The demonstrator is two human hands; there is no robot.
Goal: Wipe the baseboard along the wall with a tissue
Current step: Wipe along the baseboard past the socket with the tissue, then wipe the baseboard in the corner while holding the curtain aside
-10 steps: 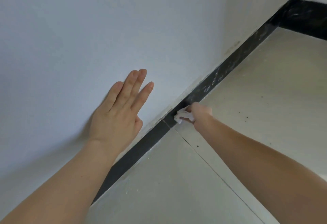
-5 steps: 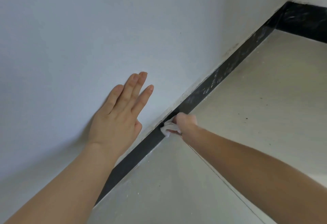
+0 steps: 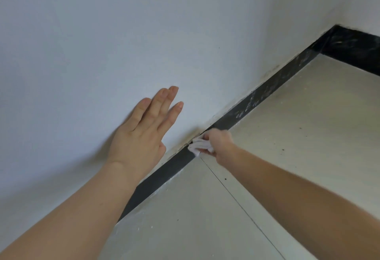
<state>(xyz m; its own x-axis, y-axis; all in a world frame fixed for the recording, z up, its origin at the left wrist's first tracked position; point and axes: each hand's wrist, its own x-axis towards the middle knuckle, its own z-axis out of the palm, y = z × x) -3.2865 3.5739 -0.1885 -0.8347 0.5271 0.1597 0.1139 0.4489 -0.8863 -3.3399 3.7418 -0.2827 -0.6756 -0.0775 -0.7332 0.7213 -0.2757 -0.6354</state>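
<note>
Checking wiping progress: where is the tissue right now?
In the head view, near centre, the tissue is gripped in the right hand against the black baseboard.

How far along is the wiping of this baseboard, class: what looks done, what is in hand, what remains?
Seemingly done: the near stretch of the baseboard looks evenly dark. In hand: the right hand holds a crumpled tissue against it at a joint, while the left hand rests flat on the wall. Left: the stretch toward the corner shows pale streaks.

Head view looks down, apparently close, toward baseboard (image 3: 259,97).
</note>
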